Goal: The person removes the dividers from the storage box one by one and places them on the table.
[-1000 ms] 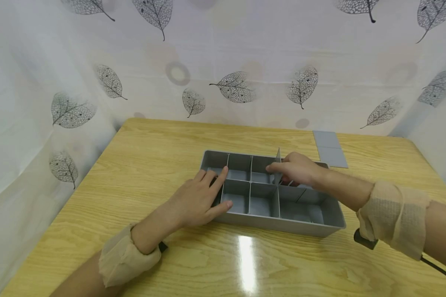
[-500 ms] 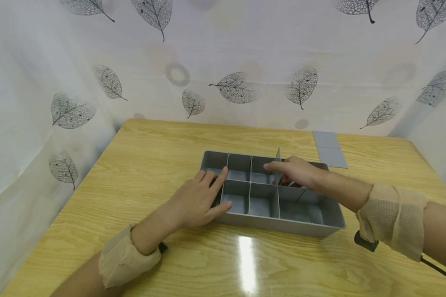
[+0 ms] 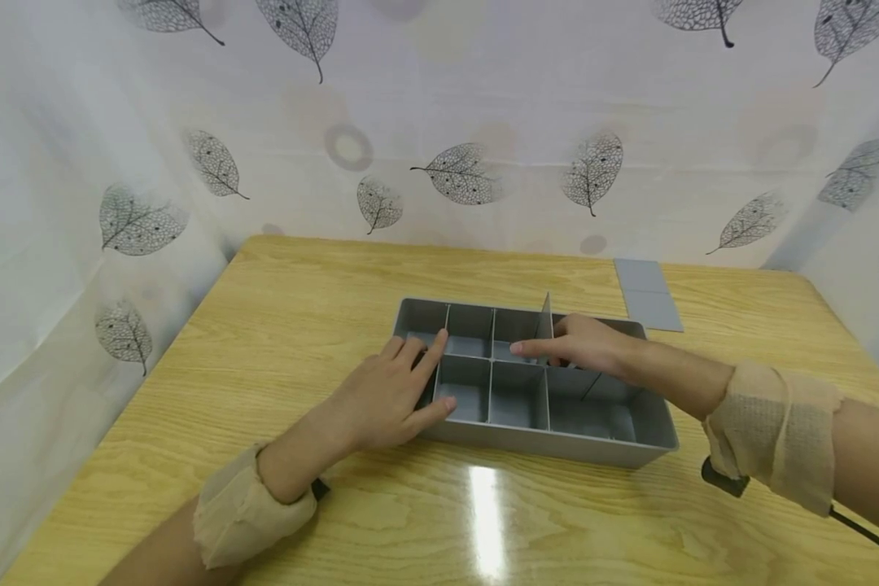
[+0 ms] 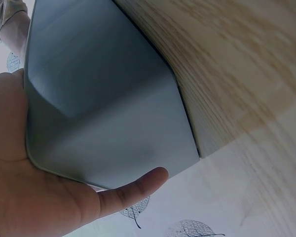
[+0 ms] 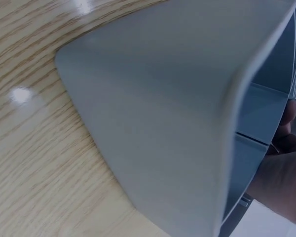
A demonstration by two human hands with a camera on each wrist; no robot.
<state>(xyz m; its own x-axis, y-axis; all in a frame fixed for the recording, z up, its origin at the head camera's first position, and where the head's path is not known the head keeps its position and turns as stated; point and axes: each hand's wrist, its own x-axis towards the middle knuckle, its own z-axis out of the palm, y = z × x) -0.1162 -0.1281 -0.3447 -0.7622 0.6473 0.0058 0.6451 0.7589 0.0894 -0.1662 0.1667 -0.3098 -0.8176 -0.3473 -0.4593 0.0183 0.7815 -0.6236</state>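
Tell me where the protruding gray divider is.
In the head view, the protruding gray divider stands right of picture centre, in the far row of the gray compartment box, rising above its rim, gripped by the right hand.

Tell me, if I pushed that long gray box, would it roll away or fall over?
The gray box probably won't roll, since its sides look straight and flat. It likely won't tip easily either, being long and low. It might slide, though, because the table looks smooth and shiny.
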